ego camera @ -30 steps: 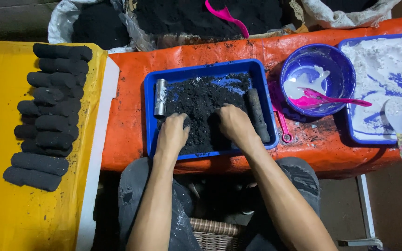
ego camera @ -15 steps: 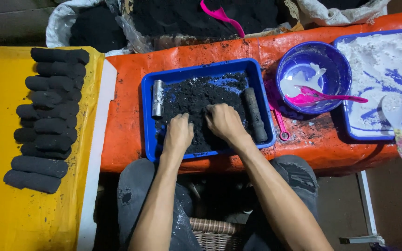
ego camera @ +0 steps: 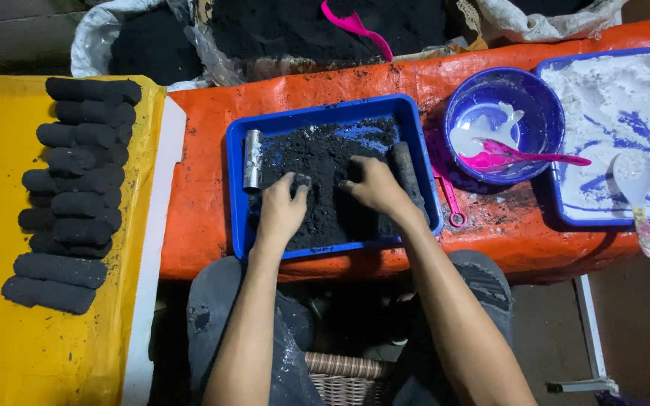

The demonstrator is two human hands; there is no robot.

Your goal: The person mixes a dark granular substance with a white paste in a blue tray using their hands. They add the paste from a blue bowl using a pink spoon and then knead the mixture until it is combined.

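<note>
While fingers curled: both hands (ego camera: 280,210) pressing black powder (ego camera: 325,162) w/in blue tray (ego camera: 238,195)

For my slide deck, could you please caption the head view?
Both hands, left hand and right hand, press into black powder in a blue tray.

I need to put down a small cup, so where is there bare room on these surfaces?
Bare patches: the orange tarp between the yellow sheet and the blue tray of black powder, and the yellow sheet's lower part below the black cylinder-shaped briquettes. Crowded: the right side, with the round purple bowl and the tray of white powder.
</note>
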